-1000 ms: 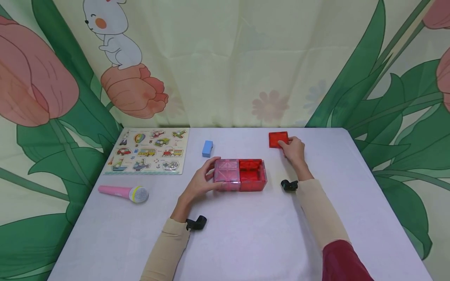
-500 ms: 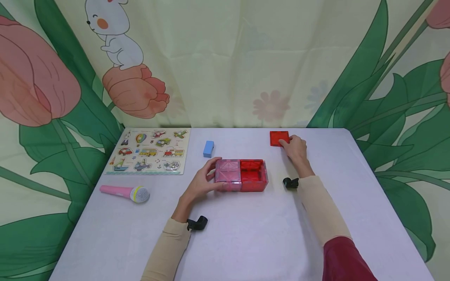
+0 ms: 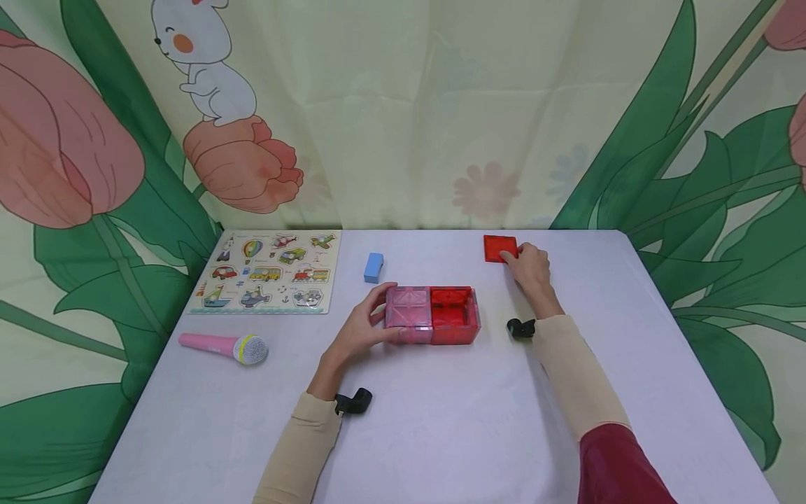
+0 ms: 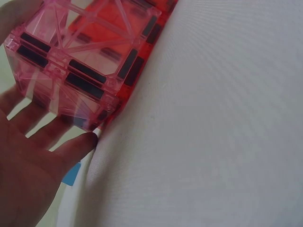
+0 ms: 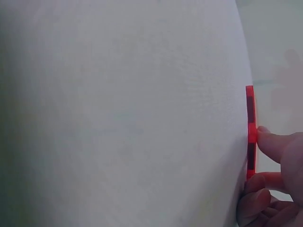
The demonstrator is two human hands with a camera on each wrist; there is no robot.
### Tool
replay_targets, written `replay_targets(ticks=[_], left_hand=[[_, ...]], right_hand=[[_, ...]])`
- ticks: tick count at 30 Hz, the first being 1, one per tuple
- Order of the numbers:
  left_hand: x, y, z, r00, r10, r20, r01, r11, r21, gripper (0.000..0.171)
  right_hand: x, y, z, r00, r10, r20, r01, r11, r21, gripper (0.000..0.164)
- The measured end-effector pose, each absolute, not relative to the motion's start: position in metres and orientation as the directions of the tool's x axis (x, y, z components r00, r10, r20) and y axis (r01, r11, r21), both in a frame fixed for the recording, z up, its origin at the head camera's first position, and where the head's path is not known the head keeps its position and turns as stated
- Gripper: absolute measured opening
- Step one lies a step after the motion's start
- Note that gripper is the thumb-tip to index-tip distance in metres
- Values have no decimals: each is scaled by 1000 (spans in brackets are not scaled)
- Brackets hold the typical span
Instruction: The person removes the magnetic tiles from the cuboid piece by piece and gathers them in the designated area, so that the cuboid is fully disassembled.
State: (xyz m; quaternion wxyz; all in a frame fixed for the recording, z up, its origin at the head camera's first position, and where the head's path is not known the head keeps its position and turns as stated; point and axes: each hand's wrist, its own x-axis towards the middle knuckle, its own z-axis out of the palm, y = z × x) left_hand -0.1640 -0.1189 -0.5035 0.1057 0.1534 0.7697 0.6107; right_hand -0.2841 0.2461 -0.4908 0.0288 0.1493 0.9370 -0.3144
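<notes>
In the head view, a box built of see-through magnetic tiles stands mid-table, its left half pink (image 3: 408,308) and its right half red (image 3: 455,334) with an open top. My left hand (image 3: 359,329) grips the box's left end, thumb at the front and fingers behind. The left wrist view shows the fingers of the left hand (image 4: 28,161) along the pink wall (image 4: 52,90). Farther back, my right hand (image 3: 530,271) pinches the near right corner of a flat red magnetic tile (image 3: 497,246). In the right wrist view the thumb presses the tile's face (image 5: 251,127).
Behind the box lies a blue block (image 3: 373,267). A picture puzzle board (image 3: 296,302) with vehicle shapes is at the back left, and a pink toy microphone (image 3: 214,343) lies in front of it. A printed curtain (image 3: 390,140) hangs along the table's back edge.
The head view has shifted slightly. Over the first half second the red tile's near edge moved a little back; both hands keep their holds and the box stays in place.
</notes>
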Motion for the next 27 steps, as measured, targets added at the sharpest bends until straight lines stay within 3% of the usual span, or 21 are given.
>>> replay_targets(ticks=[13, 27], left_hand=[[-165, -118, -503, -930, 367, -9, 80, 227, 971, 88], [-151, -117, -470, -920, 392, -9, 74, 197, 978, 87]], right_hand=[[-284, 247, -489, -956, 244, -160, 292, 757, -585, 59], [-277, 248, -480, -948, 247, -200, 317, 709, -630, 70]])
